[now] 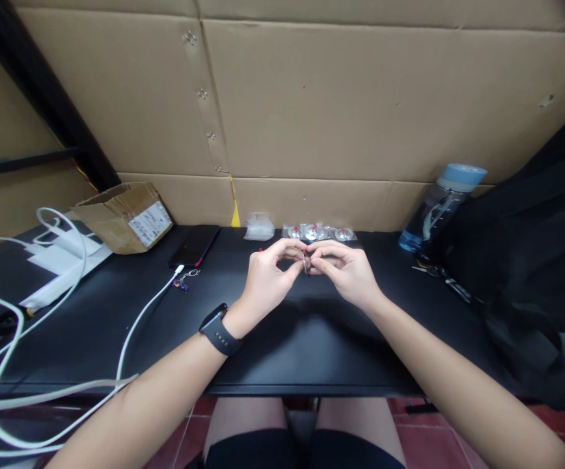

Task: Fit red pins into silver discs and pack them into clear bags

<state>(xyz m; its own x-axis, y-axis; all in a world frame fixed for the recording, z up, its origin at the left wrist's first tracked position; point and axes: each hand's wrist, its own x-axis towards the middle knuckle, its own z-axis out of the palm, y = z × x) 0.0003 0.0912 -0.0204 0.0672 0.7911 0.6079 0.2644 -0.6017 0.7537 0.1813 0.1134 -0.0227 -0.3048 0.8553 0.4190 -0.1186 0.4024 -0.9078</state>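
Observation:
Above the black table, my left hand (273, 275) and my right hand (345, 270) meet, fingertips close together. Between them is a small round disc (306, 262), seen nearly edge-on, pinched by the fingers of both hands. Its details are too small to make out. Something small and red shows behind my left fingers. Just beyond the hands, small round silvery pieces in clear bags (314, 232) lie in a row by the cardboard wall, with red marks on them. A translucent white packet (260, 227) is to their left.
An open cardboard box (125, 218), a dark phone (194, 246) and looping white cables (133, 326) occupy the left of the black table (312, 365). On the right stand a blue-lidded bottle (436, 208) and a black bag (531, 260).

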